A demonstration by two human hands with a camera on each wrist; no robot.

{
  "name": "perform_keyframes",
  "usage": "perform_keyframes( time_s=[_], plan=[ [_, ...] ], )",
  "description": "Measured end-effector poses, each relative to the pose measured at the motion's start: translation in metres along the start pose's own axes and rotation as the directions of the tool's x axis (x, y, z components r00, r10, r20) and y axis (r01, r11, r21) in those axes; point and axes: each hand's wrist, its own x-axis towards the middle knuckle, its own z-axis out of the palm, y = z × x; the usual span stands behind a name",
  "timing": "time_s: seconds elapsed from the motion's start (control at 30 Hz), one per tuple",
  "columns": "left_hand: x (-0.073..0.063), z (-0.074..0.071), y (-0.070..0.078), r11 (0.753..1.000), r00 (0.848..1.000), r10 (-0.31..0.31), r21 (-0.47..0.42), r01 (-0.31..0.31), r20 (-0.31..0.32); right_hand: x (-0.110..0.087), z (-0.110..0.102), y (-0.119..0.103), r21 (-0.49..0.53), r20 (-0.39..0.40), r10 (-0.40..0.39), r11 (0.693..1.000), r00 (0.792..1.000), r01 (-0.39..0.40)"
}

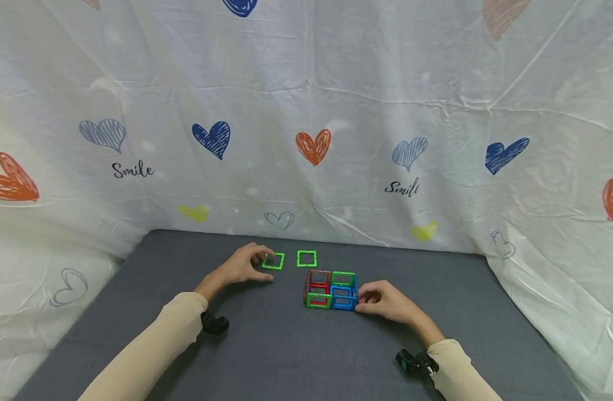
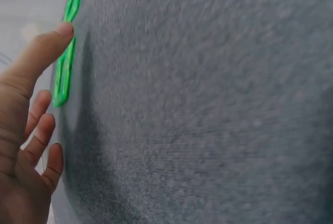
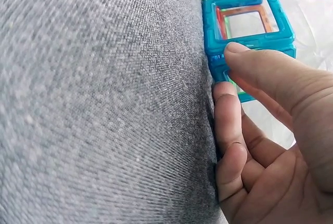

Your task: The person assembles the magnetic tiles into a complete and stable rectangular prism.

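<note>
A box of magnetic tiles (image 1: 331, 289), with red, green and blue square frames, stands on the dark table. My right hand (image 1: 387, 301) holds it at its right end. In the right wrist view, the thumb (image 3: 239, 49) touches the edge of a blue tile (image 3: 250, 41), and the other fingers bend beside the box. My left hand (image 1: 242, 263) reaches over a loose green square tile (image 1: 273, 267), thumb spread apart from the fingers. In the left wrist view that hand (image 2: 26, 130) partly covers the green tiles (image 2: 65, 78); whether a fingertip touches one is unclear.
Another green square tile (image 1: 307, 264) lies flat behind the box. A grey cloth covers the table (image 1: 286, 356). A white curtain (image 1: 356, 200) printed with hearts hangs along the table's far edge. Each wrist wears a small black camera (image 1: 214, 323).
</note>
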Motion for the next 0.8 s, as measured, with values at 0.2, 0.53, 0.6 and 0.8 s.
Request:
perform_keyframes(
  time_s=[0.2, 0.53, 0.6, 0.8],
  plan=[
    [0.0051, -0.0007, -0.0070, 0.999, 0.999, -0.034, 0.025, 0.034, -0.003, -0.0003, 0.0004, -0.0005, 0.005, 0.000, 0.007, 1.000, 1.000, -0.007],
    [0.0095, 0.0001, -0.0083, 0.997, 0.999, -0.045, 0.060, 0.046, -0.010, 0.0003, 0.0005, -0.0023, 0.023, 0.000, 0.010, 1.000, 1.000, -0.010],
    [0.0095, 0.0002, -0.0075, 0.997, 0.999, -0.046, 0.057, 0.047, -0.008, 0.0001, 0.0006, -0.0024, 0.023, 0.000, 0.011, 1.000, 1.000, -0.011],
    [0.0086, 0.0008, -0.0048, 0.999, 1.000, -0.024, 0.032, 0.023, 0.001, 0.0000, 0.0002, -0.0008, 0.009, -0.001, 0.003, 1.000, 1.000, -0.003]
  ],
)
